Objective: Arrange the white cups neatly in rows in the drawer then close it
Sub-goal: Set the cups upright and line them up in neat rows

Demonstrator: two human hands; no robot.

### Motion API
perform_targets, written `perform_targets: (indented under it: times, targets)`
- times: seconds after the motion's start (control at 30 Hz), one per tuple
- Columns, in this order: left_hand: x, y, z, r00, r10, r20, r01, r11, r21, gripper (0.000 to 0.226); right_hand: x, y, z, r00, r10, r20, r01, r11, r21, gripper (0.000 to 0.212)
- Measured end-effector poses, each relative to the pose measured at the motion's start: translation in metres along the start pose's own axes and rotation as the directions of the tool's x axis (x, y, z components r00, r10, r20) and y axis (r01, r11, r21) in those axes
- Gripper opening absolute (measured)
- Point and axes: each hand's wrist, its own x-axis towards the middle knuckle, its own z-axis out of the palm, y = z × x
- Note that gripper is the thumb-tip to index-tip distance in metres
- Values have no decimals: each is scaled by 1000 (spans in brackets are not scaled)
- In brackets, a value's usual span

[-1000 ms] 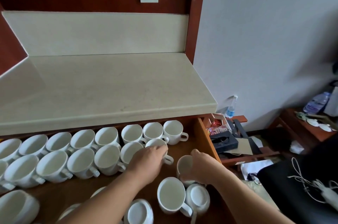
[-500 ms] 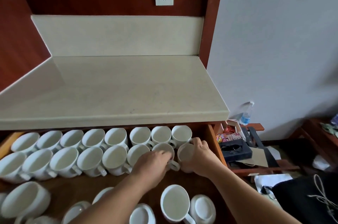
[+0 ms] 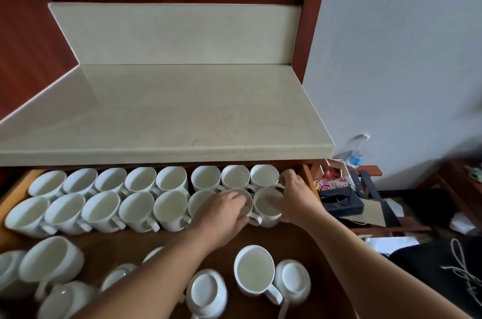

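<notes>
several loose cups (image 3: 52, 258) lie at 6 o'clock on the open drawer (image 3: 125, 245) floor, an upright cup (image 3: 254, 269) between two upturned ones. farther in, left hand (image 3: 224, 210) curls over a second-row cup (image 3: 249, 204) at its 1 o'clock. right hand (image 3: 294, 198) grips the end cup (image 3: 263, 208) at its 9 o'clock, just beside that neighbour. back row (image 3: 206, 178) lines up under the countertop (image 3: 169, 110).
</notes>
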Motion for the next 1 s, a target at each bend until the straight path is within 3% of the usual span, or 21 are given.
perform_targets:
  times: [0.07, 0.13, 0.3, 0.43, 0.53, 0.7, 0.9, 1.0]
  targets:
    - [-3, -5, -18, 998, -65, -28, 62, 995, -80, 29, 0, -12, -14, 994, -38, -106, 35, 999, -34, 25]
    - [-8, -16, -40, 985, -171, -38, 164, 975, -149, 24, 2, -31, -26, 992, -65, -104, 63, 998, -24, 11]
    - [-54, -67, -92, 922, -387, -21, 379, 910, -167, 19, 1, -97, -12, 983, -166, 83, 162, 985, 51, 9]
    - [-121, -117, -119, 866, -499, -26, 490, 859, -145, 17, -11, -149, 33, 929, -303, 215, 286, 952, 104, 14]
    - [-165, -152, -137, 831, -556, -2, 551, 825, -123, 13, -23, -181, 69, 894, -324, 310, 308, 946, 101, 12]
    - [-214, -213, -159, 806, -592, -11, 583, 797, -159, 13, -37, -230, 117, 879, -315, 359, 336, 942, 2, 19]
    - [-267, -276, -173, 839, -544, 17, 542, 831, -128, 12, -59, -294, 178, 908, -276, 314, 298, 954, -23, 25]
    - [-288, -301, -173, 864, -502, 40, 503, 858, -104, 22, -77, -321, 213, 916, -227, 331, 250, 968, -30, 31]
